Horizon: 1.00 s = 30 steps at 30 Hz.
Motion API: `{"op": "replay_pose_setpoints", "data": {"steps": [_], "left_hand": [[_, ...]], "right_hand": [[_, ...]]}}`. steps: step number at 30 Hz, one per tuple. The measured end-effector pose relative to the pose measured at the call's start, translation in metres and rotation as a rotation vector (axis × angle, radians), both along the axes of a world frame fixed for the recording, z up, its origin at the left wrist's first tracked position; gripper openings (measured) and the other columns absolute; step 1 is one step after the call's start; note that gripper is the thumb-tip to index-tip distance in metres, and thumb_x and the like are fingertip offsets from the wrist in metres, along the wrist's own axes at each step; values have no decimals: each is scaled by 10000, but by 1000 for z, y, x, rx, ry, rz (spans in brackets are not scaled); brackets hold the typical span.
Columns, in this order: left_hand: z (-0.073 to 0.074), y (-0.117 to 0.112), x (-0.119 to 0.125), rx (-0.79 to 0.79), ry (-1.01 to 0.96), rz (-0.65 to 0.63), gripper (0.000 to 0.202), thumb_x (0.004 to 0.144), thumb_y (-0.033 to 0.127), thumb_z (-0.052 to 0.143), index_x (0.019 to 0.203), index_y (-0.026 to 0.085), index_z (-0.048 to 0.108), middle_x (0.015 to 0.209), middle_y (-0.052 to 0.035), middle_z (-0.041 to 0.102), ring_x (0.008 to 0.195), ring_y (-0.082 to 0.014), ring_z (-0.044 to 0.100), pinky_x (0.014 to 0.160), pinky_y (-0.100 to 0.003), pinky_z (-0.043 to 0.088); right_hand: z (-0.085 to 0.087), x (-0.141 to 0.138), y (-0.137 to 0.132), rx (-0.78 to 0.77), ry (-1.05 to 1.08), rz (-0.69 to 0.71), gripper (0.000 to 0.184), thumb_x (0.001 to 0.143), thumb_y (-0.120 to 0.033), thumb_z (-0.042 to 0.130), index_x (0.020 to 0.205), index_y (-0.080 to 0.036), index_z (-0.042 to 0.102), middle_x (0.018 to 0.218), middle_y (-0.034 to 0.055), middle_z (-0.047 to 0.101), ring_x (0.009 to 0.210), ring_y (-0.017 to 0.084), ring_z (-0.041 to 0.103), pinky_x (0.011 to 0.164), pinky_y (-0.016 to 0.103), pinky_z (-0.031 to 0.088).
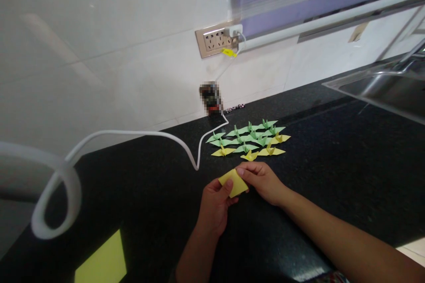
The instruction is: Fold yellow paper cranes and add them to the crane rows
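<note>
A small folded square of yellow origami paper is held up over the dark counter between both hands. My left hand grips its lower left side, thumb lying across the front. My right hand pinches the upper right edge between thumb and fingers. Just beyond the hands stand several folded paper cranes in rows, green cranes mostly behind and yellow cranes at the front and right. A larger yellow paper sheet lies on the counter at the lower left.
A white cable loops across the left side and along the counter. A blurred-out object stands against the tiled wall, below a socket panel with a white plug. At the right is a metal sink. The black counter runs underneath.
</note>
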<state>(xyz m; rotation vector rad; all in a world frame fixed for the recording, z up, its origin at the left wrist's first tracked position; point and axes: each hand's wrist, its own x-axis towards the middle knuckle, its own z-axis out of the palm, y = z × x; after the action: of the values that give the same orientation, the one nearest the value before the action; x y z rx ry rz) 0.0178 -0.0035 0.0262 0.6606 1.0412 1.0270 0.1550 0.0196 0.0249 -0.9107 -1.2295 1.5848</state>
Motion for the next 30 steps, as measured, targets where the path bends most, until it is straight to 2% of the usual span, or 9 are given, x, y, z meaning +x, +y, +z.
{"op": "replay_pose_setpoints", "data": {"steps": [11,22,26,30], "left_hand": [[-6,-1,-3,25,81,31,236,597,302,666,723,117,593,668,-26,599,575,-104,548,482,-195,424],[-7,0,0,103,208,107,166,585,262,674,650,132,594,566,28,546,523,-73,489,486,-185,390],[-9,-1,-1,151,256,116,164,601,269,661,671,134,599,561,31,538,526,-72,474,495,-184,377],[-7,-1,0,158,291,127,176,596,280,661,678,135,602,562,33,541,529,-75,471,494,-182,368]], "right_hand": [[-1,-1,0,-26,-5,6,323,713,-451,510,729,-135,574,565,-18,498,455,67,431,410,185,368],[2,-1,-2,95,-121,-39,259,753,-389,487,679,-153,566,561,-34,438,437,55,360,394,183,275],[1,-3,-2,111,-114,-49,222,744,-367,510,697,-158,569,584,-30,461,456,61,378,422,189,301],[1,-5,-2,148,-140,-62,172,732,-320,537,736,-156,588,670,-2,507,560,88,447,513,208,359]]}}
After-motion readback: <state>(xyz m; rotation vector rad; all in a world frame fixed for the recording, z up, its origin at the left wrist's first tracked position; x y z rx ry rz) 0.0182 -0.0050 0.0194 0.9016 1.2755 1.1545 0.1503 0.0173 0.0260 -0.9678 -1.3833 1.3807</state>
